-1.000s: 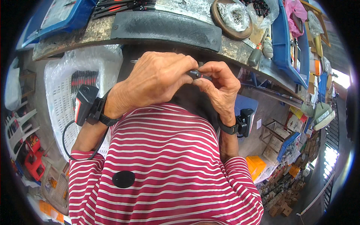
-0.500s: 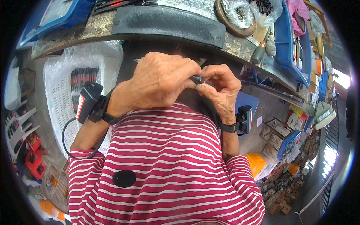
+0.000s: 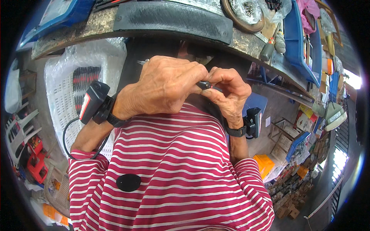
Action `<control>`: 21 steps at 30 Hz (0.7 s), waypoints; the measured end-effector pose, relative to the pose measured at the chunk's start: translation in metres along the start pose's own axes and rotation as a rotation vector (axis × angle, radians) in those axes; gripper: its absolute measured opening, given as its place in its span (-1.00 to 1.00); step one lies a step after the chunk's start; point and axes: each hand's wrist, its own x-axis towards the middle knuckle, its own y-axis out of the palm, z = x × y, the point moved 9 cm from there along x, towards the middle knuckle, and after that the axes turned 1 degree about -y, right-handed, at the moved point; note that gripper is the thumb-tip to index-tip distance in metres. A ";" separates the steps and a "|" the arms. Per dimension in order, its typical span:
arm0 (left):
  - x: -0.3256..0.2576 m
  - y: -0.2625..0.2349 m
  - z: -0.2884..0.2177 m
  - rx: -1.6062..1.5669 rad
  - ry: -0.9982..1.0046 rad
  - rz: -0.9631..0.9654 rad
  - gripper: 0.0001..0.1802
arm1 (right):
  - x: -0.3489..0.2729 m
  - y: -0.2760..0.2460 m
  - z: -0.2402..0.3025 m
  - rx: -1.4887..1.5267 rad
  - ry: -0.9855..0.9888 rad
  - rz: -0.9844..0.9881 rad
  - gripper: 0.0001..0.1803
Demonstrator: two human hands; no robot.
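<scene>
Leftmost, a white plastic crate lined with clear film stands on the floor, a bundle of dark rods lying in it. Just right of it, the left hand is curled nearly shut, its thumb and forefinger pinched on one end of a small dark cylindrical part; a thin metal tip pokes out past its knuckles to the upper left. That part lies with its long axis roughly level, running left to right, a red band showing near its middle. The right hand closes on its other end, fingers folded tight, so both hands meet around it in front of the striped shirt and below the desk's edge. Each wrist carries a strapped black device. Little room lies above: the desk with its dark curved strip overhangs close. On top sit a round tray and, farther right, blue bins. Right of the hands the concrete floor opens toward cluttered racks.
</scene>
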 end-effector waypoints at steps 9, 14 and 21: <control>-0.001 -0.002 0.007 0.003 -0.036 -0.024 -0.76 | 0.008 0.000 0.005 -0.177 -0.041 0.023 -0.74; -0.003 -0.003 0.015 0.065 -0.122 -0.044 -0.78 | 0.008 0.003 -0.005 -0.195 0.136 -0.027 -0.82; -0.007 -0.002 0.023 0.070 -0.237 -0.046 -0.82 | 0.012 0.004 -0.008 -0.225 0.180 -0.073 -0.88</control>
